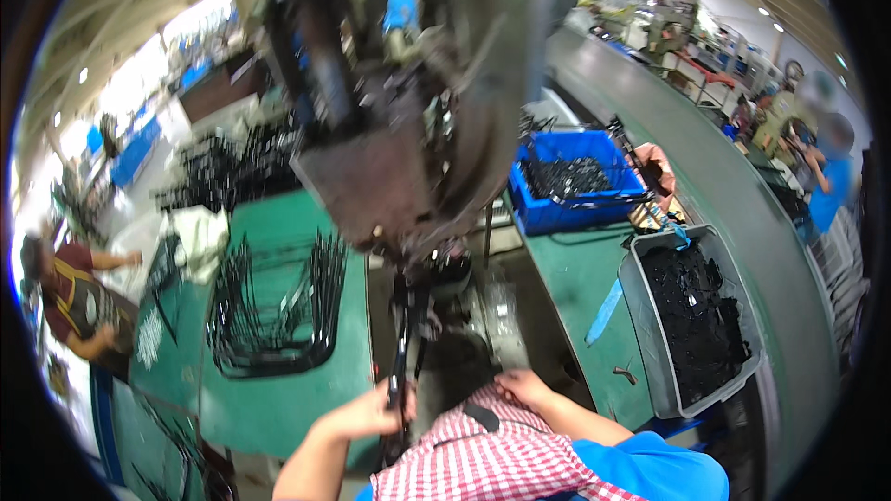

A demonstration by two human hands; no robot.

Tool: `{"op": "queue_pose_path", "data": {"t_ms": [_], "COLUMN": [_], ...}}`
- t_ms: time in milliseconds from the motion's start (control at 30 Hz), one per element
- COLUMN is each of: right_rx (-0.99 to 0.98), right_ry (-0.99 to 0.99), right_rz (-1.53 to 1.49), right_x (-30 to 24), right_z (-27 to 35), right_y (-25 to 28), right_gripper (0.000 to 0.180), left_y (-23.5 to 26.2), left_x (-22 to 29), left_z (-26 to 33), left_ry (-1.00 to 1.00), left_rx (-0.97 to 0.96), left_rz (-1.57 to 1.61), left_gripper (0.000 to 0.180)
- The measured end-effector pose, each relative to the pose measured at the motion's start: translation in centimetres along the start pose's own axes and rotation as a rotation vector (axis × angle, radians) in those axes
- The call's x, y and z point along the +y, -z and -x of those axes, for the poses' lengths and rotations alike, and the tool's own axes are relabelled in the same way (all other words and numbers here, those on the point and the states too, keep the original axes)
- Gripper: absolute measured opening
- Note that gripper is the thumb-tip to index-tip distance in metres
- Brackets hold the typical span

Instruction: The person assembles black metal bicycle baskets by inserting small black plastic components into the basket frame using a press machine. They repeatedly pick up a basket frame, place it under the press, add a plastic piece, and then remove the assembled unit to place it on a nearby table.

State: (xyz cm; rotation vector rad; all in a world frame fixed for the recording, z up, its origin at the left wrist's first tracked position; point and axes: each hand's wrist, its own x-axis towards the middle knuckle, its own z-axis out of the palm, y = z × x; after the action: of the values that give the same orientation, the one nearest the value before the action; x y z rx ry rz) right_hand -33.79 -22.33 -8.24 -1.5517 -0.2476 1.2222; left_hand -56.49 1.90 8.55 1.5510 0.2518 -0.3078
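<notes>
1. Black and slim, the bar [400, 339] stands roughly upright below the machine head [390, 176], its upper end close under the blurred metal; whether they touch, I can't tell.
2. Left hand [376, 411] on it now, fingers closed around the lower part of the bar.
3. Over to the right hand [527, 390]: fingers bent, at the upper edge of the red-and-white checked apron [483, 464]; whether it grips anything, I can't tell.
4. Left of the bar, black wire frames [274, 320] sit nested on a green table [260, 417].
5. Across on the right, a blue crate [557, 216] holds small dark pieces, and a grey tub [640, 295] carries black ones, with a blue strip [604, 313] and a small dark tool [626, 375] beside it.
6. Further out, a long conveyor [705, 158] runs past; one co-worker [79, 306] at far left, another person in blue [829, 186] at far right.
</notes>
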Motion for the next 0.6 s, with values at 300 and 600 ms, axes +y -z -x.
{"op": "queue_pose_path", "data": {"t_ms": [300,600], "right_rx": [-0.025,-1.076], "right_ry": [-0.122,0.564], "right_rz": [-0.273,-0.492], "right_x": [2.2,-12.1], "right_z": [-0.7,16.5], "right_y": [5.6,14.7], "right_gripper": [0.071,0.086], "left_y": [-10.0,-13.8], "left_x": [10.5,5.5], "left_z": [10.7,8.9], "left_ry": [-0.157,-1.004], "left_rx": [0.036,0.274], "left_rz": [0.248,0.389], "left_gripper": [0.066,0.064]}}
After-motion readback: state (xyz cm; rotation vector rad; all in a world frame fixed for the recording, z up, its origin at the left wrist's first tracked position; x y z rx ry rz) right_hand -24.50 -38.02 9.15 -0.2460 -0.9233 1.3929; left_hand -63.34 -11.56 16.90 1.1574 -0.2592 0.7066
